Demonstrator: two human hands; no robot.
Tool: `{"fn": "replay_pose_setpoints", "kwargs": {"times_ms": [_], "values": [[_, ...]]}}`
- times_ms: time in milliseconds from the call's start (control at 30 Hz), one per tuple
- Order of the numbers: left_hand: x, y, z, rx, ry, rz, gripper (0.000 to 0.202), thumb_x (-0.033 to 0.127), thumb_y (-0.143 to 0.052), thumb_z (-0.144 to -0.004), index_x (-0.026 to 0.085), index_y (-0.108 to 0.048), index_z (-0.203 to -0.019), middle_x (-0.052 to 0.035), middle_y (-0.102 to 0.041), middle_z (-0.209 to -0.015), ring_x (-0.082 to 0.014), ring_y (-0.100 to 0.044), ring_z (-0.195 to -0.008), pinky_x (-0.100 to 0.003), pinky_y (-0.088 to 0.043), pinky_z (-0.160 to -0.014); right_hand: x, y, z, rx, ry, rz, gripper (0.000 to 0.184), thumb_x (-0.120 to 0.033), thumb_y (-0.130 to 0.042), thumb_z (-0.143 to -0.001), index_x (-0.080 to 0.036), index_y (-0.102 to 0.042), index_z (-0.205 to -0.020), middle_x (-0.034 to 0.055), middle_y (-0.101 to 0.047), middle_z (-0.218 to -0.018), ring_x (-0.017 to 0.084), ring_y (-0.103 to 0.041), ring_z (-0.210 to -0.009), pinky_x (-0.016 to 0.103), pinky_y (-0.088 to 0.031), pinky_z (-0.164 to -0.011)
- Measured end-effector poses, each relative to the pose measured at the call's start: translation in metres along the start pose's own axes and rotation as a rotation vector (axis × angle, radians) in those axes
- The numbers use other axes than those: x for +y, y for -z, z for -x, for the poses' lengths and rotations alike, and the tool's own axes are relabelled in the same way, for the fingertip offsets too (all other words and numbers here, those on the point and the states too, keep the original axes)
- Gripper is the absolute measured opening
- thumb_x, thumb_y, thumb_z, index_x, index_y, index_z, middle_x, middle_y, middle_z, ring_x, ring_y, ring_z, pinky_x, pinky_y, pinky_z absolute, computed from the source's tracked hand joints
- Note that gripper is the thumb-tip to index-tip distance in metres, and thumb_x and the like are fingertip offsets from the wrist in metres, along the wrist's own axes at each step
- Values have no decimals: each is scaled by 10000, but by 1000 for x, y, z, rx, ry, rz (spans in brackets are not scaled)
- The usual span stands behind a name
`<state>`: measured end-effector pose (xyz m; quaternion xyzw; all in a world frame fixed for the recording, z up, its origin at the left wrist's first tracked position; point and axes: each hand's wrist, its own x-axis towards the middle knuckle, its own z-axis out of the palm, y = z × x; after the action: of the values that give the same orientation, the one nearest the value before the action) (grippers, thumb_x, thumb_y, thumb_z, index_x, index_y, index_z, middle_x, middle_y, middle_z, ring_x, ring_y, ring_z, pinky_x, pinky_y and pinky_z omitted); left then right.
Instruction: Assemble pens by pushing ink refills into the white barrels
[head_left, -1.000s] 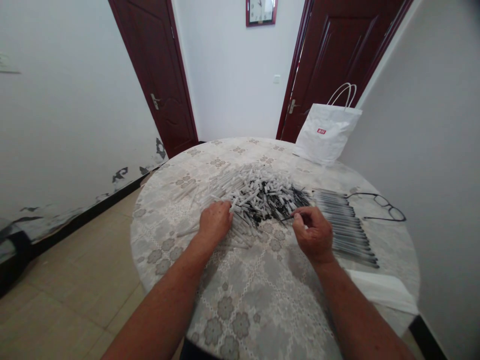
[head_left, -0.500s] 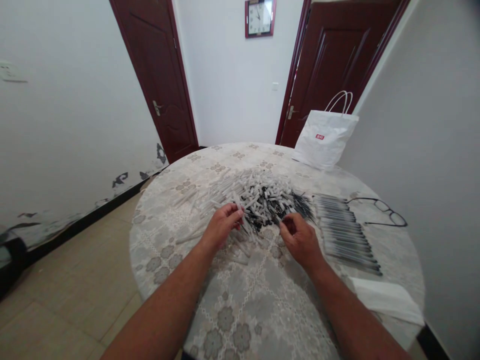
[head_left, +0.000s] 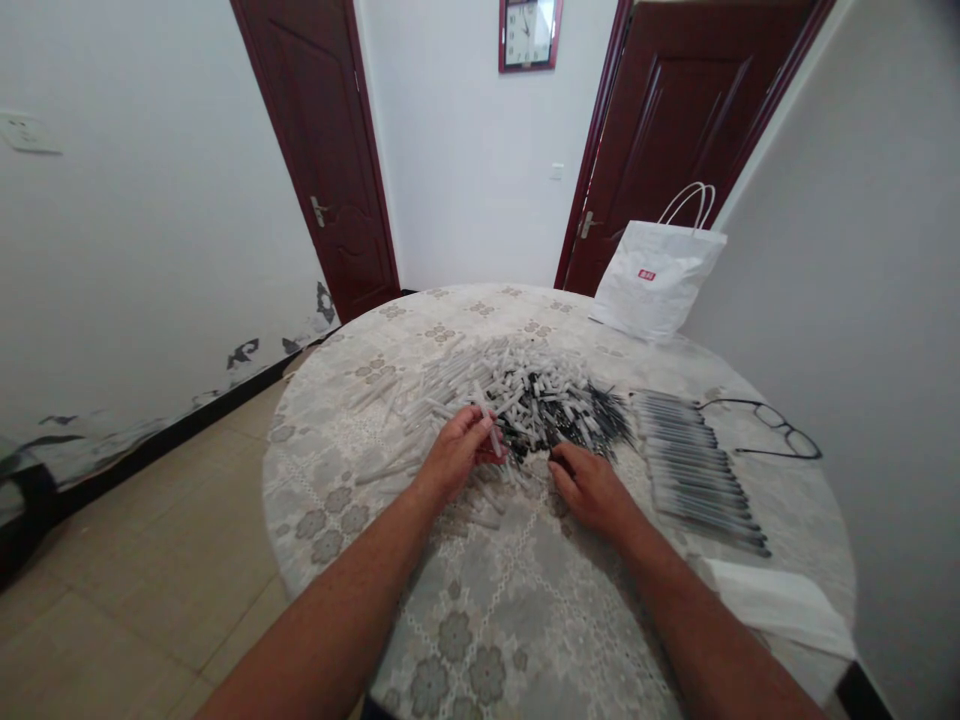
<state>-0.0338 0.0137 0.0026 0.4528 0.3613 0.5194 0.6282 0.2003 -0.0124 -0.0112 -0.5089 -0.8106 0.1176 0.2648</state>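
A heap of pen parts lies mid-table: translucent white pen barrels (head_left: pixel 409 395) on the left, short whitish pieces (head_left: pixel 536 375) in the middle, thin black refills (head_left: pixel 611 415) on the right. My left hand (head_left: pixel 461 450) is closed on a whitish pen barrel (head_left: pixel 484 402), held slanting over the near side of the heap. At the heap's near right edge, my right hand (head_left: pixel 589 485) has thumb and fingers pinched together by the black parts. Something dark shows at its fingertips, too small to name. A row of pens (head_left: pixel 697 465) lies side by side to its right.
A round table with a flowered tablecloth (head_left: pixel 457 640) carries everything. Glasses (head_left: pixel 772 425) lie right of the pen row, with a folded white sheet (head_left: pixel 780 600) nearer me. At the far right stands a white paper bag (head_left: pixel 656 280).
My right hand has shifted slightly left, its fingertips now against the black parts. My left hand keeps hold of the barrel and is turned a little. The camera view has shifted slightly.
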Motion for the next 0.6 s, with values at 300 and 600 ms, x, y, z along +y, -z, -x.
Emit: {"fn": "replay_pose_setpoints", "kwargs": {"times_ms": [300, 600], "values": [[5, 0, 3, -46, -45, 79, 276, 315, -691, -854, 211, -593, -1091, 45, -576, -721, -78, -487, -480, -242, -500, -484, 10, -2, -1, 118, -74, -38, 227, -307, -385, -1007, -186, -548, -1110, 63, -684, -844, 198, -642, -692, 279, -457, -655], [16, 3, 6, -64, -48, 348, 417, 151, -773, -755, 134, -659, -1156, -11, -642, -834, -110, -639, -667, -308, -607, -712, 20, -8, -2, 169, 72, 46, 200, -229, -465, -983, -169, -623, -1089, 110, -674, -1009, 234, -634, -938, 336, -484, -861]]}}
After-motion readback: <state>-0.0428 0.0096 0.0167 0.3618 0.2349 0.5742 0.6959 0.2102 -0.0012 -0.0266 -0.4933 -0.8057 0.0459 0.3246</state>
